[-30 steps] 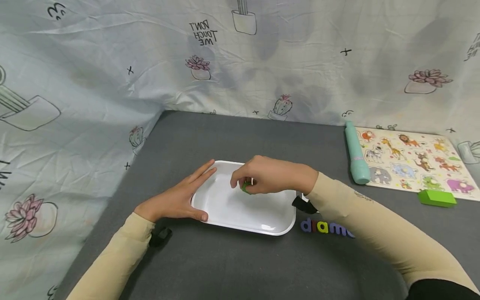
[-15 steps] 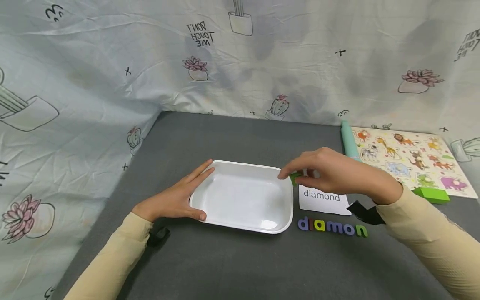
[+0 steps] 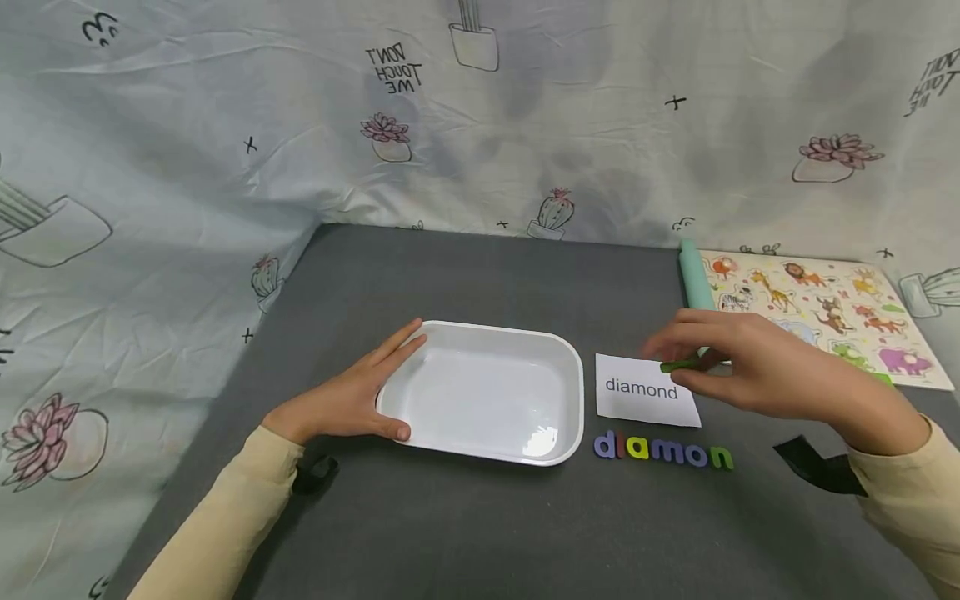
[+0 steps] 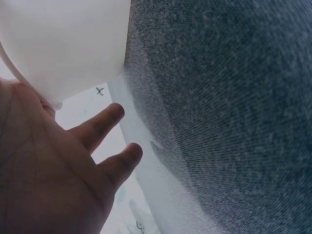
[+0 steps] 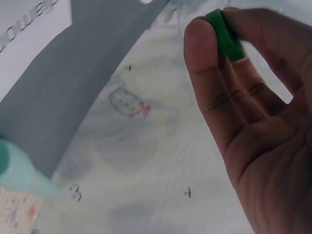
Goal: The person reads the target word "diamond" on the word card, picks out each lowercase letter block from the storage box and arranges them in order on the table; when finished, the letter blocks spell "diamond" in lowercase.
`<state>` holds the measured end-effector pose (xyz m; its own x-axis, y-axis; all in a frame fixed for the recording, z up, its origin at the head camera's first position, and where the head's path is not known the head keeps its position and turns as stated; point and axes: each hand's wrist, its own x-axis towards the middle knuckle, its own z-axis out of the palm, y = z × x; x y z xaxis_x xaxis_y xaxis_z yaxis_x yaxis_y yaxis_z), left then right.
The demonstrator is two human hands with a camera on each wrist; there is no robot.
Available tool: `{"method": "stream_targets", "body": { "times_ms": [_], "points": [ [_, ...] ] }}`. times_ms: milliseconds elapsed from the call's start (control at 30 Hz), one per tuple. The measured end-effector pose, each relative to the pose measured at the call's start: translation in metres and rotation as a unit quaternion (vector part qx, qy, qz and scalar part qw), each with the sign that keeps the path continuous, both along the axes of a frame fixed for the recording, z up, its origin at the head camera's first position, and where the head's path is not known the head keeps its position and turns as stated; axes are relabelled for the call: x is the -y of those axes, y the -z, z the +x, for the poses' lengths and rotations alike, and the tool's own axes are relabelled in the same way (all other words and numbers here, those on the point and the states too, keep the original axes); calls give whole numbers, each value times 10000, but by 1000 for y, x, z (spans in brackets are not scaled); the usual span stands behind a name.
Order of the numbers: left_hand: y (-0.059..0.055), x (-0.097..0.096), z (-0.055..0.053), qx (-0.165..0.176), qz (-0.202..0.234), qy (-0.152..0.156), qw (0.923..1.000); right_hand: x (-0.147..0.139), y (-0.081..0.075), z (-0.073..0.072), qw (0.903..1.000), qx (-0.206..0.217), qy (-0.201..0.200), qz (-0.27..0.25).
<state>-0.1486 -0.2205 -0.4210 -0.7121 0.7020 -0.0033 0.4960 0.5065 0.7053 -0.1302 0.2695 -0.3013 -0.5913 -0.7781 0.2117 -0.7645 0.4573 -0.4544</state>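
My left hand [image 3: 348, 398] lies at the left end of a white tray [image 3: 480, 400], fingers straight and spread along its rim, thumb at the near side. In the left wrist view two fingers [image 4: 119, 168] stick out free beside the tray's outer wall. My right hand [image 3: 757, 362] pinches a small green letter [image 5: 225, 36] between thumb and fingertips, above the right part of a white card [image 3: 637, 408] printed "diamond". Which letter it is, I cannot tell. Below the card, coloured letters [image 3: 667, 451] lie in a row spelling "diamon".
At the back right lies an animal puzzle board [image 3: 817, 321], with a teal bottle-shaped object [image 3: 696, 279] along its left edge. A green block, mostly behind my right hand, sits at the board's front. A printed cloth [image 3: 450, 183] hangs behind the grey table [image 3: 450, 525].
My right hand has moved from over the tray rightward past the card, carrying the green letter. The card and the row's last letters have come into view. My left hand stays at the tray.
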Motion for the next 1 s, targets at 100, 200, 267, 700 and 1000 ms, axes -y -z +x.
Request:
{"method": "stream_targets", "body": {
  "times_ms": [100,200,267,700,1000],
  "points": [
    [0,0,0,5,6,-6,10000,-9,2,6,9998,-9,84,169],
    [-1,0,1,-18,5,-6,10000,-16,5,10,9994,-169,142,272],
    [-2,0,1,-31,1,-8,10000,-20,6,13,9991,-274,189,274],
    [-2,-2,0,25,-29,-43,10000,-47,19,25,9877,-172,1352,761],
    [0,-1,0,27,-93,-76,9999,-82,61,40,9762,473,1805,1108]
  ]
}}
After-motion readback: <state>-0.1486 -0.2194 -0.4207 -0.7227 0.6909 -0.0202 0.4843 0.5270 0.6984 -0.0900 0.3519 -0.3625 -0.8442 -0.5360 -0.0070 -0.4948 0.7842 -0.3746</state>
